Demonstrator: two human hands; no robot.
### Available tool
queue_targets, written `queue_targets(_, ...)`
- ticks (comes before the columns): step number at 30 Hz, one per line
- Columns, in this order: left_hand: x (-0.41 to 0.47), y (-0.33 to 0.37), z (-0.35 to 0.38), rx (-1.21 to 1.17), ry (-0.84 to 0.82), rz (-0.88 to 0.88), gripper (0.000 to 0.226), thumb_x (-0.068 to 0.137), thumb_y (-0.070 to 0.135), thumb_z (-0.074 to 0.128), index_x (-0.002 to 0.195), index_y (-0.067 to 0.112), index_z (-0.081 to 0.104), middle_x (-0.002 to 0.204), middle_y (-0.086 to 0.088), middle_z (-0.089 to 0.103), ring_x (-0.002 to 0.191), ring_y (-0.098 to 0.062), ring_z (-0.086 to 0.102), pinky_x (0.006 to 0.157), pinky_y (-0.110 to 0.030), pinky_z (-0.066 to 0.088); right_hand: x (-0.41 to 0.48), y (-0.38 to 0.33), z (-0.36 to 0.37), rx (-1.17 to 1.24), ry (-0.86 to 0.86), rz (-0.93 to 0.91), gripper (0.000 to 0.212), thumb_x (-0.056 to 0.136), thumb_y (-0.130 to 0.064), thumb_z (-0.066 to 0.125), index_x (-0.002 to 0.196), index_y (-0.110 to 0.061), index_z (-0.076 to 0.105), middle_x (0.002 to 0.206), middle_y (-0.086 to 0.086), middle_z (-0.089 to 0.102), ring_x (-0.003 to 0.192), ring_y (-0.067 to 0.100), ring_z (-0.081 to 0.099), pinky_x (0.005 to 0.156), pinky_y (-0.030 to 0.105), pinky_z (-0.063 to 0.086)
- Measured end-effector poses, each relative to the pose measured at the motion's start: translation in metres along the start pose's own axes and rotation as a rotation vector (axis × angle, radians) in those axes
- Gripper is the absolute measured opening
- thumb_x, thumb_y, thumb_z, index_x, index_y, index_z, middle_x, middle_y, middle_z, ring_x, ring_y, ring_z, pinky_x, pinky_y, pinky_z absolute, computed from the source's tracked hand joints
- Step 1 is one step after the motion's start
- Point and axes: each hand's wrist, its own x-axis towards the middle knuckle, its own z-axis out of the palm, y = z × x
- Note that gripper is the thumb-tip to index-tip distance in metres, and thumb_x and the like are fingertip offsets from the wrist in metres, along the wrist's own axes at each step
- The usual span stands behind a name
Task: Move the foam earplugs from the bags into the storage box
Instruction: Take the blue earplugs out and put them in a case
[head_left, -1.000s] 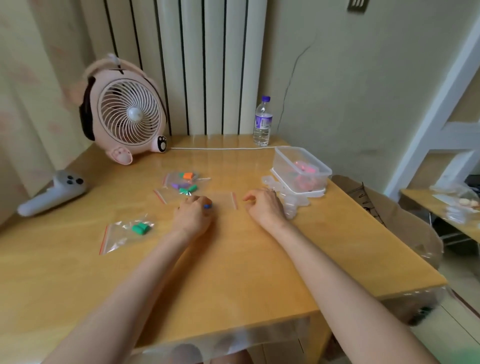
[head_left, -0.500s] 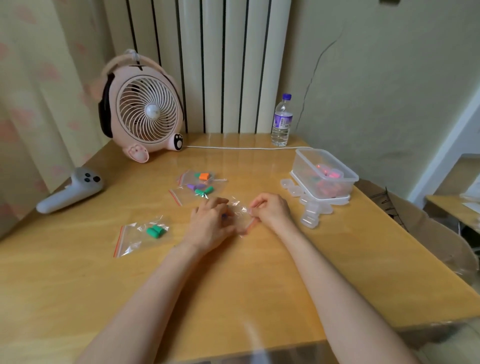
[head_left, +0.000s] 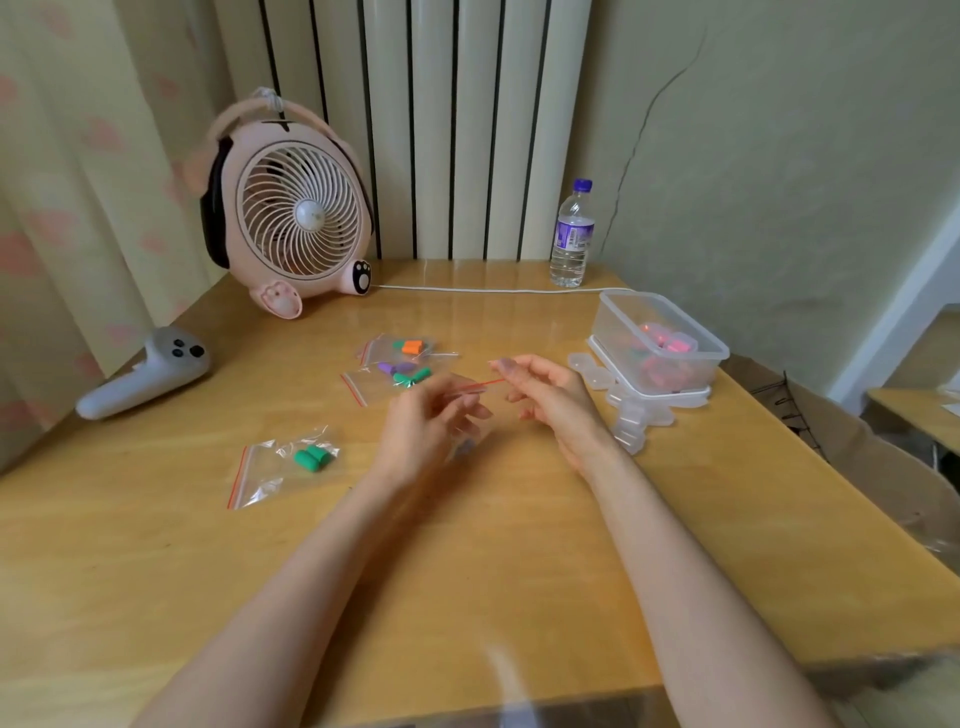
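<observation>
Both hands have come up off the counter (head_left: 467, 561) since half a second ago, and the small bag (head_left: 467, 434) they were working low on the surface now hangs between them in the air. The left hand (head_left: 428, 434) pinches the clear plastic just under the red zip strip (head_left: 474, 387), with its fingers curled round it. The right hand (head_left: 553, 402) pinches the far end of that strip, its other fingers loosely bent. A bluish earplug (head_left: 464, 448), too blurred to make out well, sits low in the bag, just below the left hand's fingertips and to the left of the right wrist.

The storage box (head_left: 660, 317) stands open to the right of the right hand, near it but apart, with pink and red earplugs (head_left: 670, 345) inside. It rests on its lid (head_left: 696, 396), and small clear cases (head_left: 631, 423) lie just in front, beside the right wrist.

Three more bags lie flat on the counter. The green-pair bag (head_left: 283, 467) is to the left of the left hand. The purple-and-green bag (head_left: 384, 379) and the orange-and-green bag (head_left: 408, 347) are just beyond it.

A pink fan (head_left: 296, 223), a water bottle (head_left: 571, 234), a white cable (head_left: 493, 290) and a grey controller (head_left: 145, 371) sit farther back and to the left.
</observation>
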Motion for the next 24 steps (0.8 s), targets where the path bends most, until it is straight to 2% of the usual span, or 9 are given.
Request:
queue_targets(2,0.000,0.003,-0.002,-0.149,-0.001,-0.084,0.014,0.093,0.007,0.052,0.101,0.000,0.062,0.079,-0.005,0.069,0.055,-0.003,0.060,0.055,-0.012,0.046,-0.001,-0.002,-0.001,-0.050,-0.027,-0.073,0.007,0.083,-0.013,0.068,0.090,-0.012,0.069,0.078,-0.002,0.063,0.063,0.005,0.051,0.055,0.017,0.038)
queue_targets(4,-0.001,0.005,-0.003,-0.189,-0.015,-0.097,0.018,0.094,0.009,0.051,0.103,0.000,0.063,0.084,-0.006,0.070,0.059,-0.005,0.062,0.055,-0.013,0.047,-0.001,-0.001,0.000,-0.063,-0.023,-0.086,0.013,0.081,0.000,0.067,0.079,-0.013,0.067,0.069,-0.001,0.063,0.057,0.004,0.051,0.052,0.017,0.036)
queue_targets(6,-0.001,0.007,-0.004,-0.197,-0.017,-0.091,0.019,0.093,0.010,0.052,0.103,0.001,0.065,0.087,-0.003,0.070,0.064,-0.004,0.065,0.056,-0.013,0.048,-0.002,-0.001,0.000,-0.071,-0.013,-0.081,0.019,0.079,0.005,0.065,0.074,-0.013,0.066,0.063,-0.002,0.063,0.053,0.002,0.051,0.051,0.016,0.037)
queue_targets(10,0.000,0.009,-0.006,-0.248,0.021,-0.149,0.012,0.089,0.009,0.058,0.093,0.005,0.069,0.072,0.005,0.072,0.059,-0.001,0.062,0.055,-0.011,0.047,-0.005,-0.005,0.001,-0.071,-0.030,-0.118,0.020,0.079,0.007,0.065,0.075,-0.013,0.065,0.073,0.000,0.065,0.059,-0.004,0.058,0.056,0.008,0.040)
queue_targets(14,0.000,0.008,-0.010,-0.308,0.031,-0.214,0.007,0.083,0.008,0.065,0.077,0.008,0.068,0.063,0.005,0.069,0.056,-0.003,0.059,0.052,-0.013,0.046,-0.005,-0.007,0.002,-0.039,-0.105,-0.161,0.022,0.079,0.009,0.063,0.082,-0.012,0.065,0.081,0.003,0.064,0.067,0.002,0.060,0.064,0.013,0.048)
queue_targets(19,-0.001,0.011,-0.012,-0.375,0.054,-0.280,0.025,0.077,-0.001,0.068,0.059,0.009,0.055,0.051,0.004,0.062,0.046,-0.005,0.055,0.045,-0.013,0.043,-0.006,-0.004,0.004,-0.064,-0.223,-0.176,0.026,0.077,0.014,0.062,0.084,-0.011,0.064,0.084,0.006,0.063,0.076,0.016,0.057,0.063,0.019,0.051)
queue_targets(24,-0.004,0.015,-0.009,-0.426,0.058,-0.278,0.033,0.077,-0.012,0.064,0.059,0.006,0.044,0.045,0.003,0.061,0.040,-0.002,0.057,0.039,-0.012,0.041,-0.006,-0.004,0.005,-0.042,-0.254,-0.172,0.027,0.075,0.018,0.062,0.079,-0.009,0.059,0.076,0.005,0.059,0.066,0.005,0.059,0.062,0.019,0.051)
